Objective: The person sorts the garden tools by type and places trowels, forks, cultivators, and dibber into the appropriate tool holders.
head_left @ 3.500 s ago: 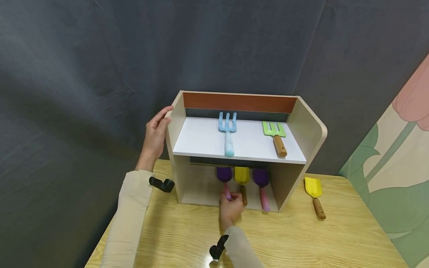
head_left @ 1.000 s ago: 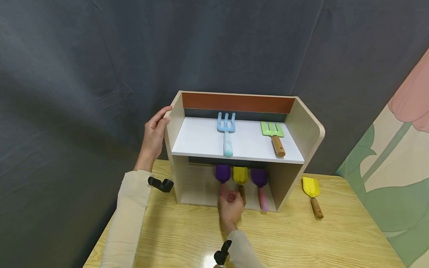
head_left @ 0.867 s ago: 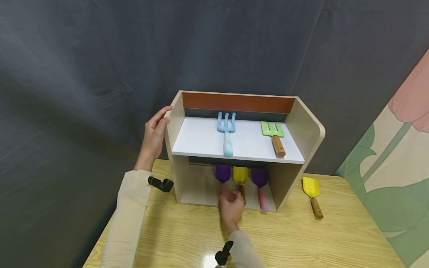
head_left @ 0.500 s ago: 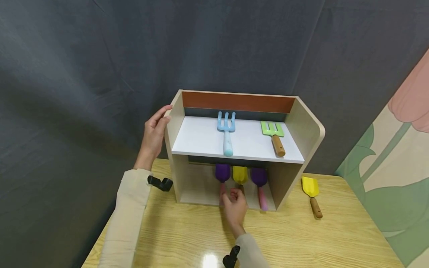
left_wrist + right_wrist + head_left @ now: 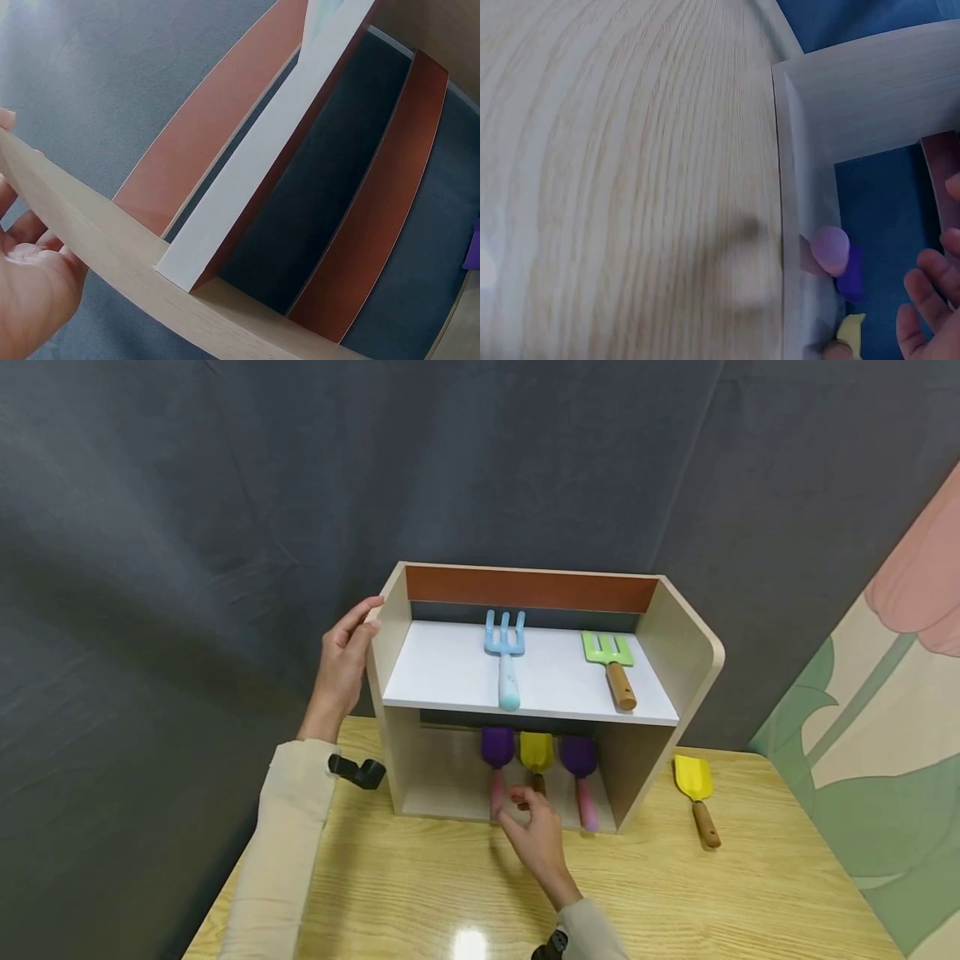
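My left hand point(image 5: 339, 672) holds the left side panel of a small two-tier wooden shelf point(image 5: 697, 660) at its upper edge. My right hand point(image 5: 542, 842) is in front of the lower tier, fingers loosely bent and holding nothing. Just left of it lies a purple toy shovel point(image 5: 497, 747) with a pink handle. Beside that shovel are a yellow one point(image 5: 536, 750) with a brown handle, partly hidden by my fingers, and another purple shovel point(image 5: 578, 756). In the right wrist view, a pink handle end point(image 5: 830, 250) stands apart from my fingers.
On the upper tier lie a light blue toy fork point(image 5: 506, 660) and a green fork point(image 5: 613, 662) with a brown handle. Another yellow shovel point(image 5: 697, 789) lies on the wooden table point(image 5: 780, 868), right of the shelf. A grey curtain point(image 5: 525, 460) hangs behind.
My right hand has let go of the left purple shovel's handle and drawn back to the right, its fingers opening. The shovel stays on the lower tier. My left hand keeps its place.
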`<state>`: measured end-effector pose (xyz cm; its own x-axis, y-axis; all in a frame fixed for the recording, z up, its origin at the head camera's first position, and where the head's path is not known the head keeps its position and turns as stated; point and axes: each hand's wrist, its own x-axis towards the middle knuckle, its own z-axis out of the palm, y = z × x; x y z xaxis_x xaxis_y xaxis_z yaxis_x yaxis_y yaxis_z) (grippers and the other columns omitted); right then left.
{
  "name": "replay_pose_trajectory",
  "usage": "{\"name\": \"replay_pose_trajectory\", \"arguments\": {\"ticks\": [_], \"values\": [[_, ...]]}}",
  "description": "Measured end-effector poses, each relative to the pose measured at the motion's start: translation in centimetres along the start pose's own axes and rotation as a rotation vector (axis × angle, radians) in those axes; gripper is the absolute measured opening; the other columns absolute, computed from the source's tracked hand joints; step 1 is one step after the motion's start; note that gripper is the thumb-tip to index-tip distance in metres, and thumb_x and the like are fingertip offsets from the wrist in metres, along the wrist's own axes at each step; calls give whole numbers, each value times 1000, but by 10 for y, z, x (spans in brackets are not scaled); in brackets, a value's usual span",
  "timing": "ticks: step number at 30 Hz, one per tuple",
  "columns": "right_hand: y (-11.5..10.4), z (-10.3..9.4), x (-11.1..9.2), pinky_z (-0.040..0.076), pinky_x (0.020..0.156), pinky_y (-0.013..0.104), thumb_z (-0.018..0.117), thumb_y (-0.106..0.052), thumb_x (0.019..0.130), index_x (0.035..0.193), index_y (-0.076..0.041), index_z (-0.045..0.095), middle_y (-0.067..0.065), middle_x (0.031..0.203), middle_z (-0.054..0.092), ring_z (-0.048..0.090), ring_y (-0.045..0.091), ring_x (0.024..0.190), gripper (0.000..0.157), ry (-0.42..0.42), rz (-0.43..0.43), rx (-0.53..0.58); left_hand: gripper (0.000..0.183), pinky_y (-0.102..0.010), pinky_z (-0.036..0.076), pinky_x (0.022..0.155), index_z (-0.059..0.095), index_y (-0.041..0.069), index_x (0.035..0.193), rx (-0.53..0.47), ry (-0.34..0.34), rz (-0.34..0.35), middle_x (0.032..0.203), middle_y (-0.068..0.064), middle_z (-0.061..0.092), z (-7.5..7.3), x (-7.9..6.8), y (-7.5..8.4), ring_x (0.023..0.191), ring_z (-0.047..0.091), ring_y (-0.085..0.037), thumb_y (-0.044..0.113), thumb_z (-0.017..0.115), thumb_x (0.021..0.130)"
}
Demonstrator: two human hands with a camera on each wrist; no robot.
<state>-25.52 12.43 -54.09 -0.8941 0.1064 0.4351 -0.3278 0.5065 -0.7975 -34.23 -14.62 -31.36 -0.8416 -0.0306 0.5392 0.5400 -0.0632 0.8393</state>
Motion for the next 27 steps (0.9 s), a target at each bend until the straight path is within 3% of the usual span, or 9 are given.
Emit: {"name": "replay_pose_trajectory", "arguments": {"ticks": [13, 20, 27], "values": [[-4, -22, -4, 51, 81, 47, 74, -17, 80, 114, -4, 67, 9, 109, 66, 61, 27, 98, 37, -80, -202, -169, 40, -45, 33, 104, 53, 1, 136, -17, -6, -1, 142, -11, 47, 0, 0, 0, 123, 44, -23, 16, 49, 99], [-3, -34, -8, 52, 75, 42, 79, -15, 78, 116, -7, 67, 6, 108, 66, 60, 22, 91, 41, -67, -199, -178, 40, -45, 34, 103, 52, 0, 136, -23, -2, 1, 141, -12, 47, 0, 0, 0, 121, 44, -23, 15, 49, 99], [-3, -47, -12, 51, 76, 42, 81, -12, 76, 113, -8, 68, -2, 94, 64, 59, 20, 90, 40, -45, -190, -135, 41, -46, 34, 102, 52, 1, 137, -7, -6, -4, 141, -12, 47, -1, 0, 0, 120, 44, -23, 16, 49, 99]]}}
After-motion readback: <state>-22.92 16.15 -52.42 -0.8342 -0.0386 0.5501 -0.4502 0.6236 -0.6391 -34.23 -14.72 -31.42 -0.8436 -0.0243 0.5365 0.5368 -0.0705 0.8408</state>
